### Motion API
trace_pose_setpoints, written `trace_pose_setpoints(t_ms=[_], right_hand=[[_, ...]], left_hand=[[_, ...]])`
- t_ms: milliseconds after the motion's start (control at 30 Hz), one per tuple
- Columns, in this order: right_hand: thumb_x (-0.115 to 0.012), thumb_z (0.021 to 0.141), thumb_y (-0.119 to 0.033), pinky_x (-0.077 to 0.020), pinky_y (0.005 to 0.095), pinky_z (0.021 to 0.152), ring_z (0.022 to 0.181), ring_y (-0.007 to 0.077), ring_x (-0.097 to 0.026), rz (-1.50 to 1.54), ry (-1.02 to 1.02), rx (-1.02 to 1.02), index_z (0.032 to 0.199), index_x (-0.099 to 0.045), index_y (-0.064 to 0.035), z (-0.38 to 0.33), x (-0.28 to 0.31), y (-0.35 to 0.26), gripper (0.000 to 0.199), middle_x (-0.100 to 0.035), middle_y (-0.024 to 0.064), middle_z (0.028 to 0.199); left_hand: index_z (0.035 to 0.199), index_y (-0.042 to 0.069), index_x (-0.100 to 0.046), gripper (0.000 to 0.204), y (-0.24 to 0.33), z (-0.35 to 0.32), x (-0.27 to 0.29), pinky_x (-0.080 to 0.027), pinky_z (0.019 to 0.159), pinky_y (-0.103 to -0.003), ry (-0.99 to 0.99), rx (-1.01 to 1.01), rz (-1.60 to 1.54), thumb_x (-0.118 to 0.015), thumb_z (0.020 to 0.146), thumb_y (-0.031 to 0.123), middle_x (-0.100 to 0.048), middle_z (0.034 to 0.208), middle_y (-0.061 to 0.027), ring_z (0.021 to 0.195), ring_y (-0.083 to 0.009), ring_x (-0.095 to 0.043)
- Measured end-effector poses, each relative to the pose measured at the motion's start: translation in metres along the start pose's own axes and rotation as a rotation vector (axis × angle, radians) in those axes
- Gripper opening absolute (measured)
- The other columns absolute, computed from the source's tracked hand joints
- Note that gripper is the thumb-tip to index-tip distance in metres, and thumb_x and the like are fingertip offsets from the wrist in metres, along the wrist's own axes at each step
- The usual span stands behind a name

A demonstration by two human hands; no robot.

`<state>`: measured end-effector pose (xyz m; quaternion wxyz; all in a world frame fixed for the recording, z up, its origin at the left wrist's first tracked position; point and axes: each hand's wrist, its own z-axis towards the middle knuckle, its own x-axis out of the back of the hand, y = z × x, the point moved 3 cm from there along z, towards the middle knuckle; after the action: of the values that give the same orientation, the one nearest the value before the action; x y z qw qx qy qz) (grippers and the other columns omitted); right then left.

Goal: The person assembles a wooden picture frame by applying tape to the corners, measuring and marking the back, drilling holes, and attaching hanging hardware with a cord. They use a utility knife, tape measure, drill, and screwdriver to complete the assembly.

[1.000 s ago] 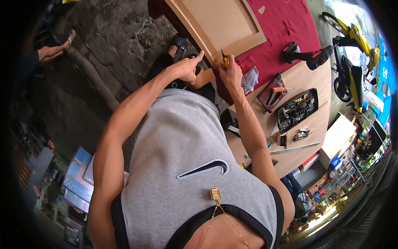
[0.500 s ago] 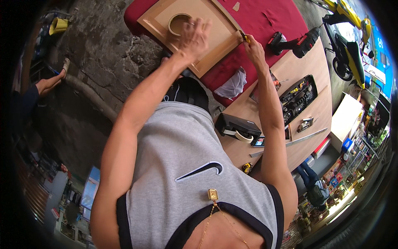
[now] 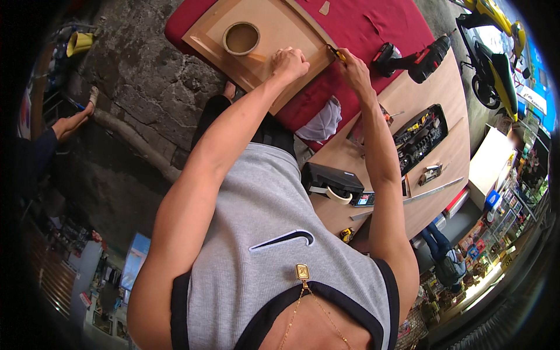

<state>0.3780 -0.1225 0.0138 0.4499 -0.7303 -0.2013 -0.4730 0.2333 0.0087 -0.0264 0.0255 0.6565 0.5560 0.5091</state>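
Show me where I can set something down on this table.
Bare wood lies between the drill and tool case; red cloth is free between framed panel and drill, beyond the right hand. Crowded: around the tape dispenser, metal ruler and tool case.

I count remotely: one cutter (image 3: 336, 52), one framed panel (image 3: 286, 26), two tape rolls (image 3: 240, 53) (image 3: 339, 198), one cordless drill (image 3: 421, 65), one tool case (image 3: 445, 119), one motorbike (image 3: 497, 73).

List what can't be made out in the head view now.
Head view:
- Fingertips of the bare left hand and anything beneath: hidden by its curled back.
- Grip of the narrow yellow-and-black hand tool: covered by the bare right hand.
- Upper end of the tan rectangular wooden panel: cut off by the top edge.
- Individual contents of the long black tray: too small.
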Motion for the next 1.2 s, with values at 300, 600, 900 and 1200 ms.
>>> trace_pose_setpoints(t_ms=[300, 600, 900, 1200], right_hand=[[-0.052, 0.088, -0.025, -0.048, 0.047, 0.071, 0.085, 0.0365, -0.061, -0.034, -0.039, -0.051, 0.105, -0.054, -0.0126, 0.003, -0.001, 0.001, 0.022, -0.064, 0.0144, 0.094], [-0.051, 0.088, -0.023, -0.0472, 0.0482, 0.069, 0.082, 0.038, -0.061, 0.0, -0.067, -0.083, 0.104, -0.053, -0.0128, -0.016, 0.003, 0.017, 0.019, -0.064, 0.0161, 0.089], [-0.05, 0.082, -0.011, -0.0471, 0.0478, 0.075, 0.09, 0.0407, -0.057, 0.048, 0.045, -0.113, 0.122, -0.044, -0.0068, -0.048, 0.0, 0.048, 0.041, -0.053, 0.0238, 0.099], [-0.061, 0.08, -0.025, -0.0471, 0.04, 0.075, 0.091, 0.0324, -0.055, -0.367, 0.305, -0.232, 0.115, -0.053, -0.0081, -0.022, -0.004, 0.019, 0.04, -0.054, 0.0183, 0.098]], left_hand=[[0.085, 0.022, -0.072, 0.017, 0.002, 0.008, -0.003, -0.035, 0.098, -0.041, -0.073, 0.124, -0.004, -0.063, 0.071, 0.023, -0.059, 0.113, -0.0064, 0.113, -0.0285, -0.05], [0.087, 0.025, -0.071, 0.019, 0.004, 0.011, -0.001, -0.032, 0.099, -0.04, -0.158, 0.22, -0.047, -0.071, 0.071, 0.034, -0.057, 0.114, -0.0042, 0.116, -0.0273, -0.045], [0.084, 0.023, -0.069, 0.025, 0.011, -0.001, 0.014, -0.041, 0.088, -0.04, -0.143, 0.034, -0.009, -0.074, 0.068, 0.04, -0.06, 0.105, -0.0033, 0.106, -0.0237, -0.053], [0.086, 0.022, -0.069, 0.024, -0.009, 0.012, -0.003, -0.044, 0.09, -0.039, -0.121, 0.027, -0.068, -0.072, 0.069, 0.038, -0.063, 0.105, -0.0038, 0.105, -0.0257, -0.055]])
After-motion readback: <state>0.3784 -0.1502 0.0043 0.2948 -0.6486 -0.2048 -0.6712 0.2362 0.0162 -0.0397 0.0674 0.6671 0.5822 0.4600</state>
